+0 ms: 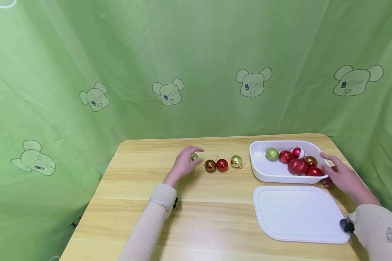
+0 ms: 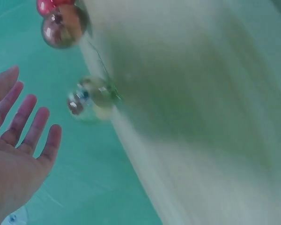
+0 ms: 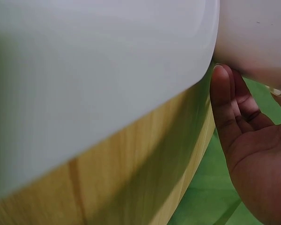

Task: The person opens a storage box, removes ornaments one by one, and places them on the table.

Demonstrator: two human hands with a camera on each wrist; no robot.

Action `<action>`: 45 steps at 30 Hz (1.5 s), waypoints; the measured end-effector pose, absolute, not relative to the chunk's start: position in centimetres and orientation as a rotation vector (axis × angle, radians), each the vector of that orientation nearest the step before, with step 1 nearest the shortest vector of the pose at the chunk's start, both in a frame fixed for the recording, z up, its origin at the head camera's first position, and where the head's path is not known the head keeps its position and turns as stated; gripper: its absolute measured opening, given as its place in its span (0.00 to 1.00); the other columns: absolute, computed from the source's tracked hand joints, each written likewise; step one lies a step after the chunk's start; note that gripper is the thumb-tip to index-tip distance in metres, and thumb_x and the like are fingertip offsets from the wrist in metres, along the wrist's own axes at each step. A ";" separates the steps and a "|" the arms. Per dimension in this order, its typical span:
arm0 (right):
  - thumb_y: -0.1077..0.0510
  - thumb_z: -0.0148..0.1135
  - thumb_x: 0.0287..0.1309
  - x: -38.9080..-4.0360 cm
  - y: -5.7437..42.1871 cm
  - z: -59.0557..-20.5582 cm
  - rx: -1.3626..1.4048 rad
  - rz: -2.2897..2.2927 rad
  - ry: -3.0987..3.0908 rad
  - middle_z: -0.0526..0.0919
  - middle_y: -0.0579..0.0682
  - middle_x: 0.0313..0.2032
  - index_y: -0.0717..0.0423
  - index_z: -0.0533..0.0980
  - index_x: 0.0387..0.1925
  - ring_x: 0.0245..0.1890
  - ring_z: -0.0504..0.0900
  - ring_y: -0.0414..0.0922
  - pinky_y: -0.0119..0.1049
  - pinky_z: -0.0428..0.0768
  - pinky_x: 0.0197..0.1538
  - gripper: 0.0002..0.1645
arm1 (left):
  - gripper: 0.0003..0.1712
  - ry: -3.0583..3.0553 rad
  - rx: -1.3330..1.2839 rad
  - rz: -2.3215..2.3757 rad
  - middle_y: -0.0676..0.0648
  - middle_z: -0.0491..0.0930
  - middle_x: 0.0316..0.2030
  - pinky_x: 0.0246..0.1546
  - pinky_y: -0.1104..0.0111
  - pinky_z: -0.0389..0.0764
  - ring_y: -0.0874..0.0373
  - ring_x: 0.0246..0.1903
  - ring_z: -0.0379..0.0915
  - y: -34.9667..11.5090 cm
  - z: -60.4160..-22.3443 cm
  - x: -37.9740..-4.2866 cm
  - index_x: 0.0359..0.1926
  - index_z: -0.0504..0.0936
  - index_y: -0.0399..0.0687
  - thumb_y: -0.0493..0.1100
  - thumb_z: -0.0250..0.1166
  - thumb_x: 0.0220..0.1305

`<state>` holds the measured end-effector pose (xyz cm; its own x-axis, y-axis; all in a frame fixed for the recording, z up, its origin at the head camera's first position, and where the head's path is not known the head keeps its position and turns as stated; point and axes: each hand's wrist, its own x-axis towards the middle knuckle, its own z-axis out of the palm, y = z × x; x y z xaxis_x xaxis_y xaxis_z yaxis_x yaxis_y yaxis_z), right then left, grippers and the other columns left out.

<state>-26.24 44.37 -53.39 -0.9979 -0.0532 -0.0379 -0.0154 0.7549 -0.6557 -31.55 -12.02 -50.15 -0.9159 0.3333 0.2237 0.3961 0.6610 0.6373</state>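
Note:
My left hand (image 1: 184,163) reaches around a small shiny gold-green Christmas bauble (image 1: 194,157), thumb and fingers spread on either side. In the left wrist view the fingers are apart, with a gap between them and the bauble (image 2: 91,99). Just right of it on the table lie a brown bauble (image 1: 210,165), a red bauble (image 1: 222,165) and a gold bauble (image 1: 236,161). At the right, my right hand (image 1: 343,177) grips the near right corner of a white plastic box (image 1: 261,174), some fingers at the rim, others curled below it outside. Several red, brown and green baubles (image 1: 297,166) lie inside.
A white lid (image 1: 300,214) lies flat on the wooden table (image 1: 209,224), in front of the box and beside my right forearm. Green curtain (image 1: 209,43) with bear-head drawings hangs behind and around the table.

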 end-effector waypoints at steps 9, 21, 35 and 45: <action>0.43 0.39 0.82 -26.3 44.6 -53.5 -0.056 -1.078 2.884 0.87 0.62 0.38 0.55 0.43 0.82 0.27 0.85 0.42 0.33 0.80 0.32 0.40 | 0.23 -2.765 -0.755 -1.042 0.51 0.79 0.64 0.72 0.57 0.71 0.54 0.67 0.73 -6.3 -48.9 -31.6 0.66 0.79 0.55 0.47 0.67 0.72; 0.43 0.40 0.82 -26.1 44.8 -52.8 -0.061 -0.975 2.927 0.87 0.61 0.38 0.56 0.45 0.82 0.28 0.83 0.41 0.39 0.76 0.38 0.39 | 0.24 -2.733 -0.967 -1.064 0.53 0.79 0.62 0.65 0.66 0.77 0.57 0.62 0.76 1.3 -48.3 -31.7 0.67 0.78 0.57 0.49 0.66 0.73; 0.42 0.38 0.82 -26.1 44.6 -52.9 -0.055 -1.011 2.900 0.86 0.57 0.35 0.54 0.43 0.82 0.27 0.84 0.45 0.38 0.79 0.35 0.40 | 0.24 -2.741 -1.052 -1.062 0.56 0.78 0.65 0.59 0.77 0.77 0.64 0.60 0.76 7.5 -48.3 -32.7 0.68 0.77 0.59 0.51 0.65 0.74; 0.44 0.38 0.83 -26.0 44.2 -52.9 -0.063 -1.020 2.908 0.87 0.58 0.35 0.55 0.44 0.82 0.27 0.84 0.44 0.36 0.79 0.34 0.38 | 0.28 -2.839 -1.101 -0.863 0.59 0.76 0.68 0.69 0.76 0.69 0.66 0.65 0.72 11.8 -48.6 -32.8 0.71 0.74 0.61 0.53 0.64 0.74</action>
